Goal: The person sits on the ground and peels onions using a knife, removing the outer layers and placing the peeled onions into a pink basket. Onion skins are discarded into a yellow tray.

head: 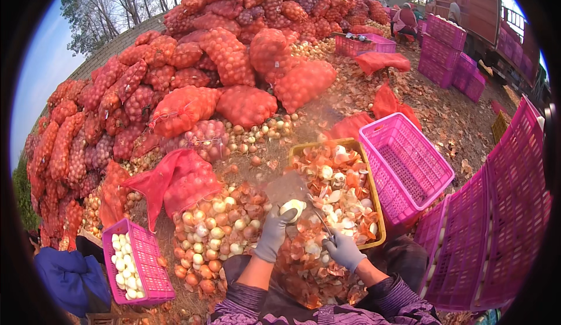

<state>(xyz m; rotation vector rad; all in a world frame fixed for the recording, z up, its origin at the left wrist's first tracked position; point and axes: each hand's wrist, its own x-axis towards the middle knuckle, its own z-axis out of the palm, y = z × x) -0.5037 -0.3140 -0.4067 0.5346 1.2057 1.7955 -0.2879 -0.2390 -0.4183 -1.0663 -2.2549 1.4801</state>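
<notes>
A grey work glove covers my left hand (271, 235), whose fingers grip a pale, peeled-looking onion (292, 211). My right hand (345, 250), gloved the same way, is closed around the handle of a small knife (323, 220). Its blade points up and left toward the onion; whether it touches cannot be told. Just beyond both hands stands a yellow plastic crate (380, 220) heaped with onion skins (335, 193). More loose skins (302, 263) cover my lap area. Left of my left hand, a pile of loose onions (210, 233) spills from a red mesh sack (188, 189).
A pink crate (403, 163) with its slatted floor showing stands right of the yellow one. Tall pink crates (482, 220) rise at far right. At left, another pink crate (149, 259) holds white onions beside a person in blue (72, 276). Filled mesh sacks (228, 53) are heaped behind.
</notes>
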